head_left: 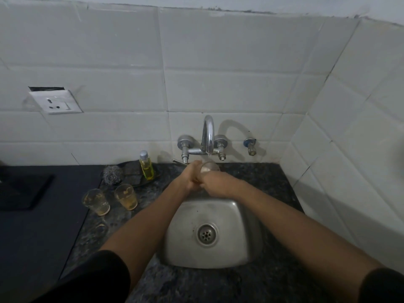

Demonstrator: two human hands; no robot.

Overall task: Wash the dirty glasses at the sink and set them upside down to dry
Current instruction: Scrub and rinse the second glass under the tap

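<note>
A person rinses a glass (209,167) under the tap (208,136) at the far edge of the sink (236,254), the left hand (192,174) and right hand (213,182) both wrapped around it. Washing appears under way; two dirty glasses (110,200) wait on the counter (218,285) to the left, near the soap bottle (146,166). Next, the glass likely needs upending on open counter; the wall crowds the right side

We see a soap bottle (146,165) beside a steel scrubber (112,174) on the desk (258,178). A wall socket (57,102) sits left.
</note>
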